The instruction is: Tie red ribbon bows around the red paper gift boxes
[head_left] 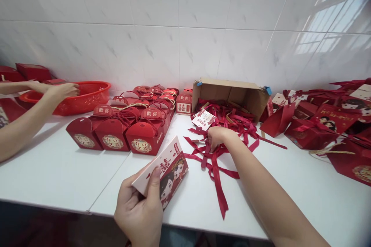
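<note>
My left hand (142, 204) grips a flat, folded gift box (174, 175), white and red with a cartoon couple printed on it. The thumb presses on its front face. Over in the pile of dark red ribbons (240, 115), my right hand (220, 137) has its fingers closed on a ribbon (216, 177), whose tail trails toward the table's front edge. A small white printed tag (204, 119) lies beside those fingers. Part of the right fingertips is hidden behind the hand itself.
Ribbons spill from a cardboard box (228, 85) tipped on its side. Rows of red gift boxes (145, 139) stand left of centre. Another person's hand (62, 90) reaches into a red plastic basin (92, 98). More red boxes (310, 131) crowd the right side of the white table (58, 173).
</note>
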### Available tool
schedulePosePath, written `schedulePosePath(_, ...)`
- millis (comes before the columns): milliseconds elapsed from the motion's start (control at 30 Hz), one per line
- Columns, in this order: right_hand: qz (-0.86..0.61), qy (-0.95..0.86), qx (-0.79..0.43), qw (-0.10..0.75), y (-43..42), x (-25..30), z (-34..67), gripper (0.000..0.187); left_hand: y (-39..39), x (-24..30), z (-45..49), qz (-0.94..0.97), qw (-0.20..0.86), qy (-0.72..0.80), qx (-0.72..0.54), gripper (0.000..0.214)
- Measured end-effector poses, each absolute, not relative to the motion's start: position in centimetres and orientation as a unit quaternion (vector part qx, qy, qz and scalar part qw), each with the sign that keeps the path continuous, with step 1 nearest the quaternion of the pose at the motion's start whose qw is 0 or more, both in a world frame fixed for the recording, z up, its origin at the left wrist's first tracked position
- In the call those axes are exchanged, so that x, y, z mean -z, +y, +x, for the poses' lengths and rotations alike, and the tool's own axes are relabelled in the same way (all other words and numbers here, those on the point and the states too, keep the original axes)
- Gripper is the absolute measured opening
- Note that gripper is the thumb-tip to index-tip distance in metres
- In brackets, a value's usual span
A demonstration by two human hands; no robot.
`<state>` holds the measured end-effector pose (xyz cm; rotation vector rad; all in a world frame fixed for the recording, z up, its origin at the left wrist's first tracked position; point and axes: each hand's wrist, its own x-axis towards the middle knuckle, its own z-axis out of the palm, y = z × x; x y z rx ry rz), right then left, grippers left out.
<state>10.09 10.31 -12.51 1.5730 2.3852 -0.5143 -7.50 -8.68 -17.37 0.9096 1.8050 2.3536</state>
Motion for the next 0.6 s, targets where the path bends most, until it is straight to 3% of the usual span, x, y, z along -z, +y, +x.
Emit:
schedulePosePath(200,0.508,0.834,0.213,0.034,10.7,12.2,11.4,0.007,-8.8,17.5,-7.7,0.283,0.033,0.582,-0.762,0.023)
schedulePosePath(433,0.491,0.835,0.215,-0.125,11.0,11.3,13.4,0.010,-8.9,17.5,-7.6,0.289,0.041,0.578,-0.762,0.024)
schedulePosePath(600,0.508,0.810,0.223,-0.190,11.0,11.1,14.2,0.021,-8.8,17.6,-7.1,0.288,0.069,0.587,-0.754,0.025)
